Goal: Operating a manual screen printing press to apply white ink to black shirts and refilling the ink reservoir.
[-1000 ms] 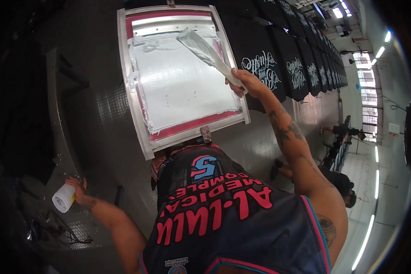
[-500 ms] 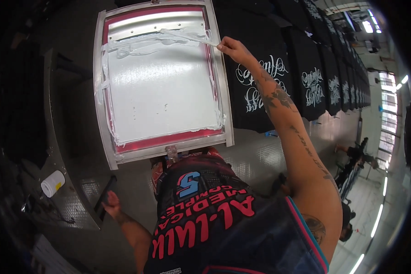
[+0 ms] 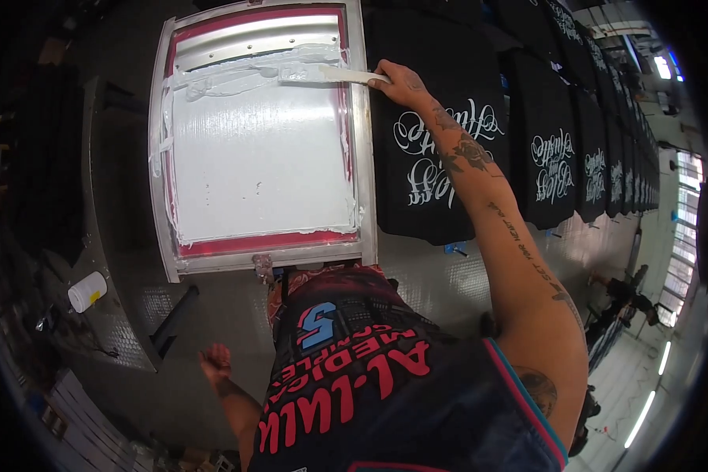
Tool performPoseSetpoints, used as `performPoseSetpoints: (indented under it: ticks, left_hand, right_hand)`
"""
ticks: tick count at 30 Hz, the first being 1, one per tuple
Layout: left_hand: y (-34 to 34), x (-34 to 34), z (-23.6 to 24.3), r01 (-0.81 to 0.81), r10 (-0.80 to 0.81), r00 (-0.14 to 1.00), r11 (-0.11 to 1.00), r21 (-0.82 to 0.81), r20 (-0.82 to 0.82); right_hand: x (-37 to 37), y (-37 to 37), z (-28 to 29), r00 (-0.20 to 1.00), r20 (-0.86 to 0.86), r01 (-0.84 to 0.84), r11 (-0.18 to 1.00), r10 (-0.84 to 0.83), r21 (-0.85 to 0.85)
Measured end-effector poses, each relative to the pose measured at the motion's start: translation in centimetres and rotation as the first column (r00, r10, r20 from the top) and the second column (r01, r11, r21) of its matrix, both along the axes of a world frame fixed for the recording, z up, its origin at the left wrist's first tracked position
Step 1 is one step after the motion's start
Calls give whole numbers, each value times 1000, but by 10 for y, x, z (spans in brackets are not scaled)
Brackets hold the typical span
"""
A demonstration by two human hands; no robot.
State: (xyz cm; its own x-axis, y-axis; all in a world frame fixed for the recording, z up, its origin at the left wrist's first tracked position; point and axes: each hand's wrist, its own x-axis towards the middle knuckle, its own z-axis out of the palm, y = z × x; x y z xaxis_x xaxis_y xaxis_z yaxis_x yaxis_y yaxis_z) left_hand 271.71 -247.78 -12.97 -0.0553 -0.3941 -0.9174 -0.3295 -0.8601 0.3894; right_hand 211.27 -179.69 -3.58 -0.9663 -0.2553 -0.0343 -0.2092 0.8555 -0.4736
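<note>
My right hand point(image 3: 399, 83) grips the pale handle of an ink spatula point(image 3: 348, 75) over the right edge of a screen-printing frame. The spatula's blade lies flat in thick white ink point(image 3: 212, 85) banked across the far part of the screen. A metal-rimmed screen frame point(image 3: 367, 181) surrounds the white-coated mesh point(image 3: 259, 157), with pink tape along its inner borders. A silvery metal strip point(image 3: 252, 49) with rivets spans the mesh's far end. Low at the left, my left hand point(image 3: 215, 362) hangs away from the frame, empty, with loosely bent fingers.
Black shirts point(image 3: 440, 157) with white script lettering lie in a long row to the right. A metal table point(image 3: 126, 315) stands at the left, carrying a white tub point(image 3: 90, 292) with a yellow label. Other people are partly visible at the far right.
The spatula has turned so its broad blade and handle now show, with the blade in the ink. The screen appears shifted slightly left in view. My left hand appears slightly lower.
</note>
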Motion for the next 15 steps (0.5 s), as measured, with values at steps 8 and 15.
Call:
performPoseSetpoints:
  ticks: [8,15]
  left_hand:
    - [1,-45,12,170,-176,983,979,-110,-52]
    - [13,-60,1,220,-221,975,972,-78,-1]
  right_hand:
    - [15,29,12,999,23,41,996,-43,82]
    - [30,60,50,993,73,84,981,-98,173]
